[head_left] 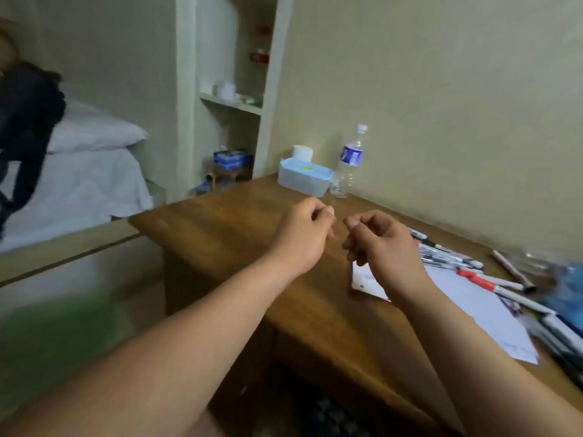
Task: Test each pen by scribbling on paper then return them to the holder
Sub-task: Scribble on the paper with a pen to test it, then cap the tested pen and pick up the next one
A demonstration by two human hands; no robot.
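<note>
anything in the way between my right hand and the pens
Nothing visible. The right hand hovers just left of the pens, which lie loose on the paper, with no object between.

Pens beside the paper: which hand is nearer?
Right. The right hand is just left of the pens; the left hand is farther left, beyond the right one.
</note>
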